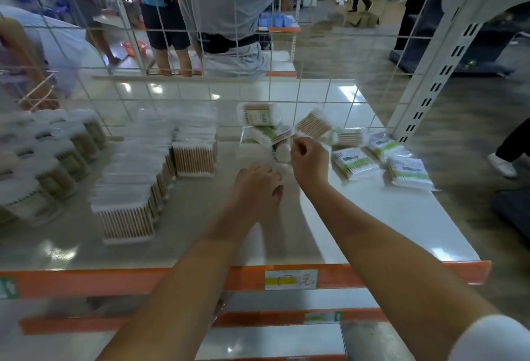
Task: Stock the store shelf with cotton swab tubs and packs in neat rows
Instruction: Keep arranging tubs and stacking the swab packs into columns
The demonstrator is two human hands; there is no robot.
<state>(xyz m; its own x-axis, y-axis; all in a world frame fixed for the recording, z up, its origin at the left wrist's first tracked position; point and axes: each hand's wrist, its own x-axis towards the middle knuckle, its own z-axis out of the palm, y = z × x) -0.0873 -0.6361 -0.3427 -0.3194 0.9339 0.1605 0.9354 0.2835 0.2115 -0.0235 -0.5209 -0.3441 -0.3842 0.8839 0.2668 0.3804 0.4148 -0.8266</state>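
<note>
The shelf is a glossy white deck with an orange front rail. A wire grid panel closes the back of the shelf; people stand beyond it, seen only through the mesh. A slotted white upright rises at the shelf's far right corner.

The square swab tubs stand in two rows left of shelf centre, running from front to back. The round swab tubs stand in rows at the shelf's left end. The swab packs, white with green labels, lie loose and unaligned at the right rear of the shelf; the label text is too blurred to read.

The right hand is curled and pinches a clear pack in the heap near the shelf's rear centre. The left hand hovers just in front of that heap, fingers relaxed, holding nothing.

A handwritten price tag on the orange front rail shows "12" and one further character
</note>
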